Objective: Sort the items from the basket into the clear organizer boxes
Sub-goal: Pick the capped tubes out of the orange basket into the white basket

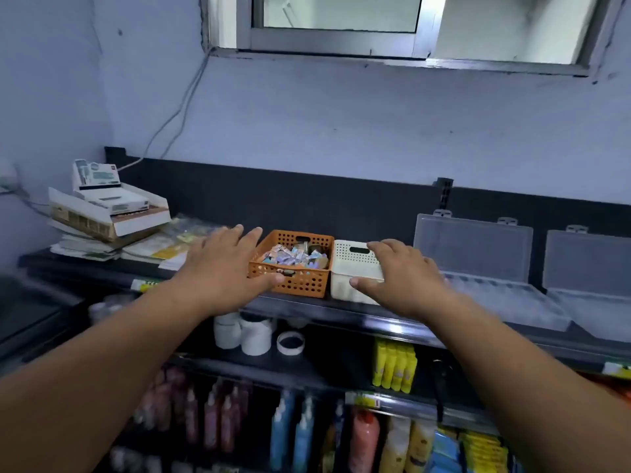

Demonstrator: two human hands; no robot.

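The orange basket on the top shelf holds small colourful packets; a white basket touches its right side, contents unclear; further right, a clear organizer box and a second box lie open; the left hand is spread at the orange basket's left; the right hand is spread over the white one.

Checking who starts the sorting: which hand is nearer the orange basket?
Left. The left hand is at the left side of the orange basket, thumb across its front wall; the right hand is over the white basket beside it.
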